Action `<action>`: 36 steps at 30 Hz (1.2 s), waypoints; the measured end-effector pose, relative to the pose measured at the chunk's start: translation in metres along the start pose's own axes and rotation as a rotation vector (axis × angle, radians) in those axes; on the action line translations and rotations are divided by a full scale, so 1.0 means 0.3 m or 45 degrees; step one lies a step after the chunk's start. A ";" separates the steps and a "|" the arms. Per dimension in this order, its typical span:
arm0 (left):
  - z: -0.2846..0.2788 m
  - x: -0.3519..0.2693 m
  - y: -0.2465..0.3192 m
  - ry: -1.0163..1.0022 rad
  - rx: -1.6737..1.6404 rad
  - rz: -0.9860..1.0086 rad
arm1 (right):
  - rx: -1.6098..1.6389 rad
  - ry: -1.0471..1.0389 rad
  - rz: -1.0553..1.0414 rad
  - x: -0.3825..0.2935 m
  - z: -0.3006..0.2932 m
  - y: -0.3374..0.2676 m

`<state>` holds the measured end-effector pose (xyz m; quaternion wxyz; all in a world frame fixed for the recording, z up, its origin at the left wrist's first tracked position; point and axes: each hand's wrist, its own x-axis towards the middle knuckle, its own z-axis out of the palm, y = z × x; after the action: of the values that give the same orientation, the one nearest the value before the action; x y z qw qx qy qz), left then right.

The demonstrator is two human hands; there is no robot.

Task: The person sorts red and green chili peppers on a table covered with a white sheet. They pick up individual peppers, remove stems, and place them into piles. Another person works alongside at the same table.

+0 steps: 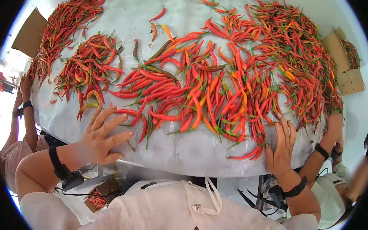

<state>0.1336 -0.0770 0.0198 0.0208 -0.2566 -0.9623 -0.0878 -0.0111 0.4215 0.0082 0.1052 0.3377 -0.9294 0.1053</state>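
Red chilli peppers (200,94), with some orange and dark green ones among them, lie spread over the pale tabletop (175,155) in front of me. My left hand (105,136) is at the near left edge of this spread, fingers apart and nothing in its grasp. Close to its fingertips are a curved greenish-orange chilli (92,99) and several red ones. My right hand (281,145) rests at the spread's right side, palm down, with nothing held. A few red chillies (252,153) lie just left of its thumb.
Chilli heaps stand at the right (299,58), far left (70,18) and nearer left (90,63). Cardboard boxes flank the table, left (30,33) and right (340,54); another box (101,195) holds chillies below. Other people's arms reach in at left (25,106) and right (329,138).
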 end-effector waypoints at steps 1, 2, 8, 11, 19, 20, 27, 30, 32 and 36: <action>0.006 -0.003 0.006 0.025 -0.007 -0.014 | 0.008 0.027 -0.024 0.002 -0.003 0.000; 0.011 -0.006 0.008 0.044 -0.017 -0.025 | 0.019 0.050 -0.043 0.000 -0.001 -0.002; 0.019 0.001 0.003 0.136 0.047 0.009 | -0.014 0.089 -0.011 -0.012 0.001 -0.005; 0.017 0.005 0.021 0.196 0.082 -0.032 | 0.004 0.129 -0.024 -0.020 0.000 -0.012; 0.021 -0.004 0.030 0.166 0.175 -0.003 | 0.078 0.391 -0.346 -0.025 0.012 -0.018; 0.022 -0.003 0.029 0.161 0.185 0.000 | 0.093 0.388 -0.391 -0.022 0.009 -0.011; 0.028 -0.006 0.047 0.215 0.178 0.015 | 0.095 0.402 -0.480 -0.022 0.024 -0.011; 0.021 -0.003 0.055 0.251 0.188 0.030 | 0.090 0.394 -0.444 -0.028 0.034 -0.003; 0.014 -0.001 0.063 0.269 0.183 0.049 | 0.084 0.384 -0.406 -0.031 0.038 0.004; 0.026 -0.016 0.074 0.325 0.237 0.003 | 0.061 0.355 -0.345 -0.031 0.030 -0.010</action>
<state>0.1488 -0.0591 0.0153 0.1667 -0.2416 -0.9555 -0.0300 -0.0035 0.4225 -0.0026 0.2382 0.4443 -0.8490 0.1581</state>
